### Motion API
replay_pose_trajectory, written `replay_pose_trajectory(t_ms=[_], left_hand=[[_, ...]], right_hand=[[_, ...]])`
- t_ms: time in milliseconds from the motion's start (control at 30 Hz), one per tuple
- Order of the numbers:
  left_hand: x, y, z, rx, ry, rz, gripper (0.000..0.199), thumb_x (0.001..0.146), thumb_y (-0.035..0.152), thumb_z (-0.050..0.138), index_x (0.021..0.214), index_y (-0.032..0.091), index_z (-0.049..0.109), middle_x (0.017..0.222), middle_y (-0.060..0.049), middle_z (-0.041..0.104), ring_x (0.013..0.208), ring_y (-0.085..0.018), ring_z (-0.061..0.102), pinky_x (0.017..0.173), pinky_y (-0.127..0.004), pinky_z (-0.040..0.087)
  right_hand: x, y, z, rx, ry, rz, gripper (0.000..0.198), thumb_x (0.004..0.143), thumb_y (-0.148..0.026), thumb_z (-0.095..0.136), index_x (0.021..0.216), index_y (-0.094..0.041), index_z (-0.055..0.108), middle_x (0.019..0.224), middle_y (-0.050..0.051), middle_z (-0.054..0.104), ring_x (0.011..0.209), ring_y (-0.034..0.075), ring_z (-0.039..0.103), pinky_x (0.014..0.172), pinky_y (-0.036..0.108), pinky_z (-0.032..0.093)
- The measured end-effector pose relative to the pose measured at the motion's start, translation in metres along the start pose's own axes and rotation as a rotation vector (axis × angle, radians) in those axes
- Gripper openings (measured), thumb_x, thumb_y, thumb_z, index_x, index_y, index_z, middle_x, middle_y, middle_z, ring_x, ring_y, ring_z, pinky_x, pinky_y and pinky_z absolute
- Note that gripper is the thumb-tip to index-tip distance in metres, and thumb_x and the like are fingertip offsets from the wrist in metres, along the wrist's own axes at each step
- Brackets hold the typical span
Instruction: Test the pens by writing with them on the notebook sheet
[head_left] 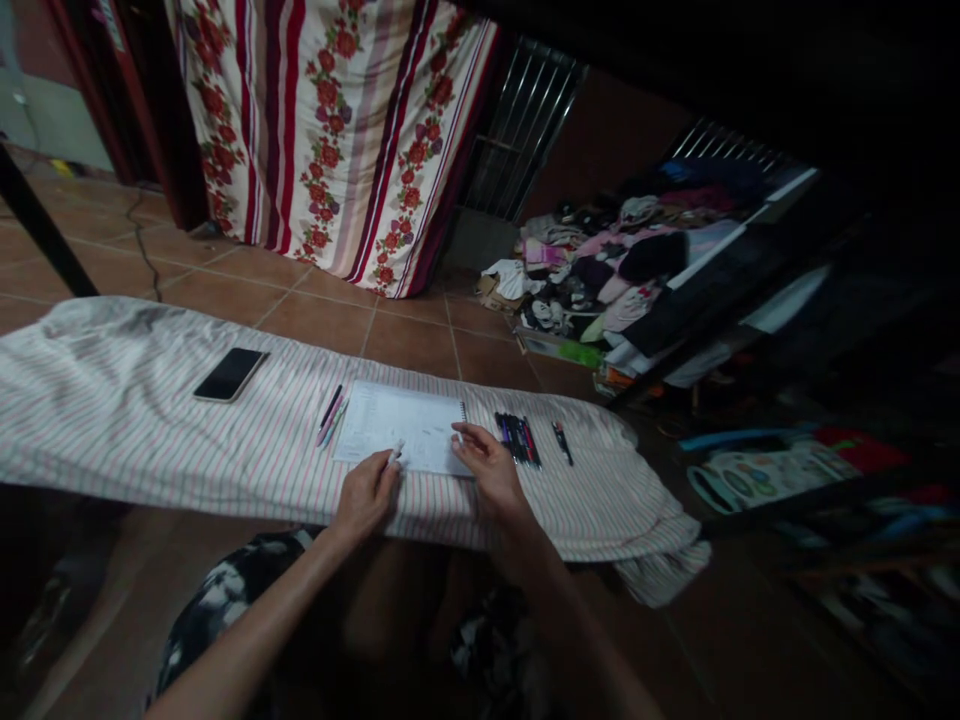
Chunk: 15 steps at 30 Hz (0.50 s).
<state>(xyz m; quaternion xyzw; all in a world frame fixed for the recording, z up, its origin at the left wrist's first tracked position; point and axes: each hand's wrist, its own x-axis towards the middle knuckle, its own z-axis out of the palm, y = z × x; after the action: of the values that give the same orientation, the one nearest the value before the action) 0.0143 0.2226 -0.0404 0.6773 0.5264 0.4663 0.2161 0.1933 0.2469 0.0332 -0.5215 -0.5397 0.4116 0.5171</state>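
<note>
My left hand (367, 490) is closed at the front edge of a spiral notebook (405, 415). A small white, pen-like piece (397, 450) sticks up from its thumb and fingers; its exact kind is too small to tell. Over the notebook's lower right corner, my right hand (487, 465) has its thumb and forefinger apart, and I make out nothing held between them. The open page carries faint marks. To its left lie a few pens (331, 420), dark and pink. A row of several dark pens (517, 440) rests to the right, beside another black pen (562, 442).
A striped cloth (187, 450) covers the low surface, with a phone (231, 374) lying on its left part. Beyond stand a floral curtain (330, 130) and a heap of clothes (600, 260) on the tiled floor (322, 310). A dark post (45, 225) rises at left.
</note>
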Motion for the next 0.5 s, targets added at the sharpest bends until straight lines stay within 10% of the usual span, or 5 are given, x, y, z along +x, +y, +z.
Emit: replay_pose_trajectory(t_ms=[500], left_hand=[[-0.087, 0.068, -0.025, -0.057, -0.054, 0.024, 0.023, 0.085, 0.026, 0.045, 0.098, 0.014, 0.06, 0.091, -0.008, 0.067, 0.087, -0.019, 0.062, 0.078, -0.03, 0.048]], right_hand=[[-0.118, -0.08, -0.013, -0.041, 0.074, -0.117, 0.024, 0.077, -0.038, 0.056, 0.079, -0.016, 0.063, 0.062, 0.0, 0.058, 0.055, 0.01, 0.048, 0.051, 0.021, 0.038]])
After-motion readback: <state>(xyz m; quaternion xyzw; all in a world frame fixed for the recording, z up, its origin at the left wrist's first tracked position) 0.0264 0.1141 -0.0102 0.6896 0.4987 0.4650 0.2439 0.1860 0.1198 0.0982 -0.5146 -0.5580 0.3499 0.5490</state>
